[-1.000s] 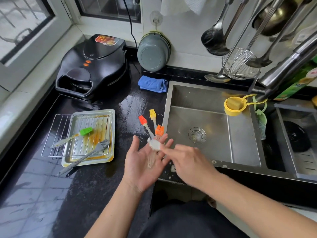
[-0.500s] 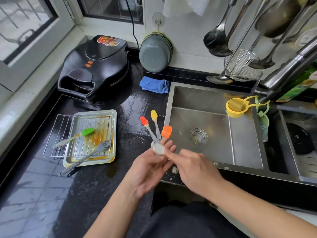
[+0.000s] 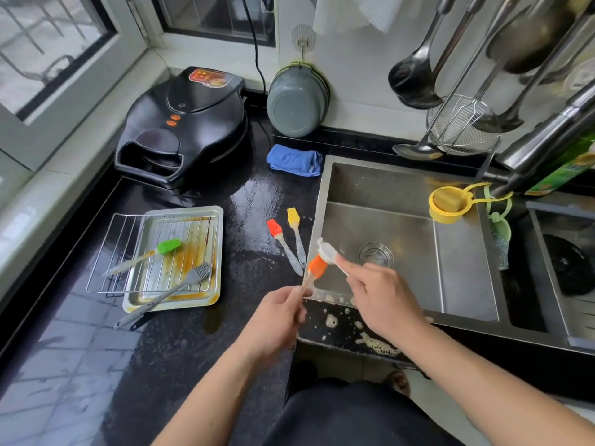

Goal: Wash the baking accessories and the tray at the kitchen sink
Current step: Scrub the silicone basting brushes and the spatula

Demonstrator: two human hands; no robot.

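Orange bristles sit at frame centre: I see the left hand (image 3: 277, 312) pinching the orange brush (image 3: 317, 267) by its handle while the right hand (image 3: 383, 297) grips a white scrubber (image 3: 328, 252) pressed against the brush head, over the sink's (image 3: 402, 188) left rim. Red brush (image 3: 280, 241) and yellow brush (image 3: 296, 233) lie side by side on the wet counter (image 3: 193, 349). At left, the greasy tray (image 3: 215, 252) carries a wire rack (image 3: 128, 252), green brush (image 3: 161, 249) and grey brush (image 3: 180, 284).
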